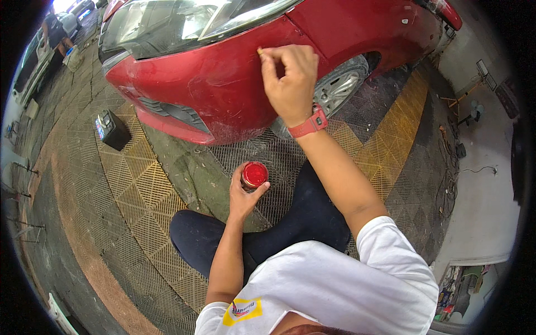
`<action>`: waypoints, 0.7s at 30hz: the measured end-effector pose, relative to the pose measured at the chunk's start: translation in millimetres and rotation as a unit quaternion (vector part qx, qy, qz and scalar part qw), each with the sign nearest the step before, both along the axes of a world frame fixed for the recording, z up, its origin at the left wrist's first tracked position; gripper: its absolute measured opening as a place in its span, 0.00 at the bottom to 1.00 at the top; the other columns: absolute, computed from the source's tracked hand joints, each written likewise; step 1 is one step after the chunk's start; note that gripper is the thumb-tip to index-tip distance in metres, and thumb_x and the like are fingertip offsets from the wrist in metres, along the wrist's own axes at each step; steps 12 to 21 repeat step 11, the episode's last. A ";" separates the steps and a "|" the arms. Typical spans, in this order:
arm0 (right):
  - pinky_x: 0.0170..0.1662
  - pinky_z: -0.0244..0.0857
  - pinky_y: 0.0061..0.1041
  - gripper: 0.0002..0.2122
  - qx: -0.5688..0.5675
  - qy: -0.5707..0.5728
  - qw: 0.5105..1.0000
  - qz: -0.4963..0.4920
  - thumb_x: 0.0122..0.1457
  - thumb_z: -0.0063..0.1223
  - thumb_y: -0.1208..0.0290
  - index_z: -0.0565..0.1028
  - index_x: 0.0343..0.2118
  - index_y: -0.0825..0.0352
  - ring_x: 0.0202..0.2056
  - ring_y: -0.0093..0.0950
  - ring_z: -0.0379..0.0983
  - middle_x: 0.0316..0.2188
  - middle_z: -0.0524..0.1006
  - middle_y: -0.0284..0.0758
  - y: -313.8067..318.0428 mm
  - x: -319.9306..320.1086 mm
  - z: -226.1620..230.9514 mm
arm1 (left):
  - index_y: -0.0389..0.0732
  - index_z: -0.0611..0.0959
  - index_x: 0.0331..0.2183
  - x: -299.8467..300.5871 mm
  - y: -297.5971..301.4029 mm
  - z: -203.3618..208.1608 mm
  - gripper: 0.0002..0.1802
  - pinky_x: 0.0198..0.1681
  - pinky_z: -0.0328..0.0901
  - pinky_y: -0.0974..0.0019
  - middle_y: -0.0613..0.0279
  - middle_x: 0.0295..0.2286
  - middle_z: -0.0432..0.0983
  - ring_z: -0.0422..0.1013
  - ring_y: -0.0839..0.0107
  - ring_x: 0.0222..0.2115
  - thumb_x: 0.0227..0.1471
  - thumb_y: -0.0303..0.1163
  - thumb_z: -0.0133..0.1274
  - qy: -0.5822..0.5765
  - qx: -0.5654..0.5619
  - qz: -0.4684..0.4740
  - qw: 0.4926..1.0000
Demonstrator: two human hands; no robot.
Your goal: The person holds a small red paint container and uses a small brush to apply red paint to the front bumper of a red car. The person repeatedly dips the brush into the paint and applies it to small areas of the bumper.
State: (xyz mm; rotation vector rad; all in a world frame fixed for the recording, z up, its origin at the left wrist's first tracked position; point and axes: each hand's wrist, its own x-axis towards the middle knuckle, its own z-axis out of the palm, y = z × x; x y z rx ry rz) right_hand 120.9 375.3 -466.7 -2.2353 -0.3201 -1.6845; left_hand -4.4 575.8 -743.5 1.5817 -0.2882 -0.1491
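Note:
My left hand (241, 196) is wrapped round a small round cup of red paint (255, 174), held upright over my lap with the red surface facing up. Higher up, my right hand (291, 78) pinches a small yellowish piece (260, 51), its fingers curled; most of that piece is hidden, so its kind cannot be told. The tip is at the red front bumper (206, 89) of a car, near the seam with the fender; whether it touches cannot be told. Scuffs and pale dust mark the paintwork. A red watch (310, 124) is on my right wrist.
The headlight (195, 22) is above the bumper, the front wheel (341, 84) right of my hand. A black car battery (113, 129) stands on the grated floor tiles (128, 184) at left. Cables (449, 173) lie by the right wall. Another person (54, 30) stands far left.

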 end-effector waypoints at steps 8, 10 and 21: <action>0.56 0.69 0.43 0.03 0.112 -0.076 0.989 -0.066 0.67 0.73 0.71 0.88 0.39 0.60 0.45 0.36 0.79 0.37 0.88 0.29 -47.7 5.6 20.4 | 0.35 0.77 0.71 -1.0 1.8 2.9 0.52 0.63 0.80 0.53 0.46 0.65 0.79 0.81 0.54 0.63 0.52 0.39 0.86 -0.014 0.001 -0.004 1.000; 0.57 0.69 0.44 0.03 0.119 -0.055 0.989 -0.067 0.68 0.73 0.71 0.88 0.40 0.60 0.46 0.36 0.79 0.38 0.88 0.28 -47.3 3.1 21.3 | 0.36 0.77 0.71 -1.3 2.0 4.5 0.52 0.65 0.78 0.51 0.46 0.65 0.79 0.80 0.53 0.63 0.52 0.39 0.86 -0.007 0.002 -0.004 1.000; 0.57 0.69 0.45 0.02 0.127 -0.038 0.989 -0.065 0.68 0.73 0.70 0.88 0.40 0.59 0.47 0.36 0.79 0.38 0.88 0.28 -49.3 5.3 19.6 | 0.36 0.77 0.71 -2.5 1.1 8.5 0.52 0.67 0.77 0.50 0.45 0.65 0.79 0.80 0.52 0.64 0.52 0.40 0.85 0.007 -0.004 -0.007 1.000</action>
